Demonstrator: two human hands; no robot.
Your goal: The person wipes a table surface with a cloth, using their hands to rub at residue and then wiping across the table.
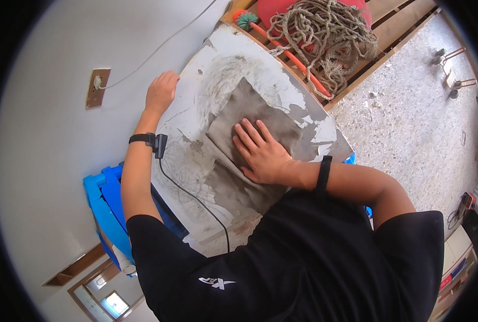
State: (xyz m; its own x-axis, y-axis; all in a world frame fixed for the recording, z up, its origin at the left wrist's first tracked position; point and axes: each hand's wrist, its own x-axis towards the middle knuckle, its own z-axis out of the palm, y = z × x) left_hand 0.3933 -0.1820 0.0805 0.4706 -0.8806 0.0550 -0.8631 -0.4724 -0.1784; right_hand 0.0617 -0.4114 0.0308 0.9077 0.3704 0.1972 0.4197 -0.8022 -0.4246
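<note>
My right hand [261,153] lies flat on a grey-brown cloth [249,106], its fingers spread a little. The cloth is partly folded, and its lower part bunches up near my body. Under it is a worn white tabletop [182,120], scuffed, with its surface layer peeled away in grey patches. My left hand [163,91] is at the tabletop's wall-side edge with its fingers curled; whether they grip the edge is hidden. A black strap with a small device [161,145] sits on my left wrist, and its cable [190,194] runs down across the tabletop.
A wooden slatted pallet [387,26] beyond the tabletop bears a tangled rope [323,36], a red round object [265,10] and an orange-handled brush [299,60]. A plugged-in cord hangs by the wall outlet [98,88]. Blue plastic parts [106,201] stand at left. Speckled floor [399,133] lies right.
</note>
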